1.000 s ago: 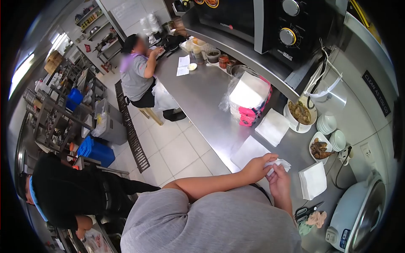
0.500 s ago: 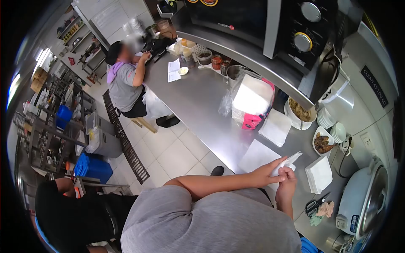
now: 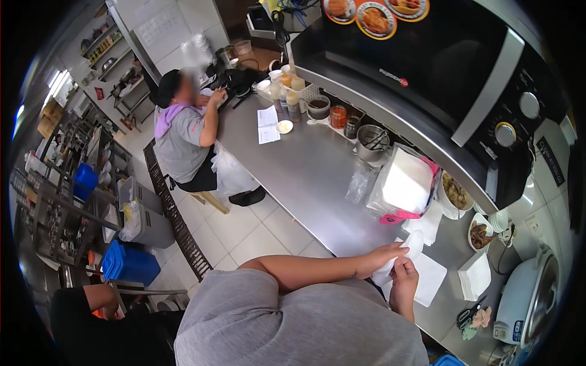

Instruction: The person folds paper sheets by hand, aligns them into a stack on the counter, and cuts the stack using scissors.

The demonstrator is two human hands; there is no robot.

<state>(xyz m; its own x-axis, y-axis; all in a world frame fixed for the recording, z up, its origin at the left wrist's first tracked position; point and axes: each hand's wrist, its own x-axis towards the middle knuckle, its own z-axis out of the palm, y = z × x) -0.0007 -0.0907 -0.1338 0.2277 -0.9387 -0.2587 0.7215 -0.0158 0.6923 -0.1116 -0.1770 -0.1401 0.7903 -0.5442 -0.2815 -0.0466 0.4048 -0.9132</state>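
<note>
Both my hands grip a white paper napkin [image 3: 414, 245] above the steel counter's near edge. My left hand [image 3: 379, 258] reaches across my chest, its fingers closed on the napkin; part of the napkin sticks up past the fingertips and part shows below the hand. Just beneath it, my right hand [image 3: 403, 283] pinches the same napkin with curled fingers. Flat on the counter under the hands lies a white paper sheet [image 3: 432, 282]. To the right sits a stack of folded napkins [image 3: 474, 276]. Farther back, more napkins [image 3: 430, 223] lie against an opened plastic pack of napkins [image 3: 404, 184].
A microwave [image 3: 421, 67] overhangs the counter [image 3: 317, 201]. Bowls of food [image 3: 480, 235], scissors [image 3: 469, 315] and a rice cooker [image 3: 526, 299] stand at right. A co-worker [image 3: 183, 137] sits at the counter's far end; another person in black [image 3: 110, 329] is at lower left.
The view has turned, so the counter things sit farther right and lower. My hands remain on the napkin, which now also shows below my left hand.
</note>
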